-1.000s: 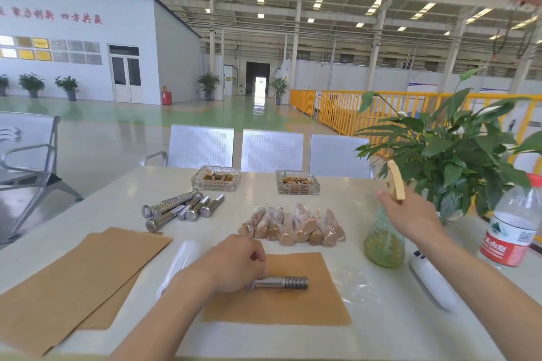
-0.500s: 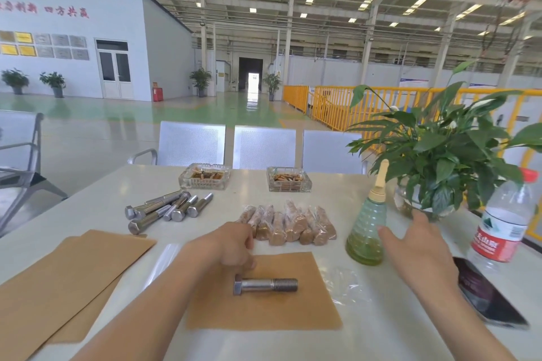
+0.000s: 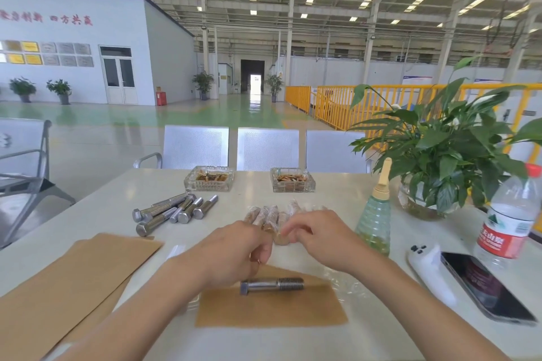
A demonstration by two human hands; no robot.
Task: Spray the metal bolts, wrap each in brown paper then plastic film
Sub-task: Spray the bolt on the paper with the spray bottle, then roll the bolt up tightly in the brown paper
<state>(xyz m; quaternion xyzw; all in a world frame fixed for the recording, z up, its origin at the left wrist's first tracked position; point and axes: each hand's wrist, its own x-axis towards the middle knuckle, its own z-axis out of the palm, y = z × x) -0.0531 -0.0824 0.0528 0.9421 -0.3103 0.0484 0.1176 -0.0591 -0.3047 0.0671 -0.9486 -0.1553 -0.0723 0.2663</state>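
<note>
**Mia:** What are the hands doing?

**Ben:** The left hand [image 3: 234, 255] is above the far edge of the brown paper sheet [image 3: 272, 309]. Its fingers curl down. I cannot tell if the tips touch the paper. They hold nothing that I can see. The right hand [image 3: 319, 239] is beside it, over the table [image 3: 293, 343]. Its fingers are loosely bent and hold nothing.

**Mia:** Where is the bolt?

**Ben:** The bolt [image 3: 271, 285] lies flat on the brown sheet, just in front of the left hand. Its head points left and its screw end points right. No finger is on it.

**Mia:** Any words to read?

**Ben:** The water bottle [image 3: 509, 221] has a red label with white letters, but they are too blurry for me. Red signs sit high on the white wall [image 3: 58, 19]. I cannot read them well either.

**Mia:** What changed from a moment ago?

**Ben:** The right hand was out by the spray bottle [image 3: 374, 221]. Now it has come in next to the left hand. The spray bottle stands alone on the table. The bolt stayed on the sheet.

**Mia:** What else is there?

**Ben:** Bare bolts [image 3: 173, 211] lie in a pile at the back left. The wrapped bolts [image 3: 264, 215] lie just behind the hands. More brown paper [image 3: 73, 278] is stacked on the left. A phone [image 3: 484, 287] lies on the right.
</note>
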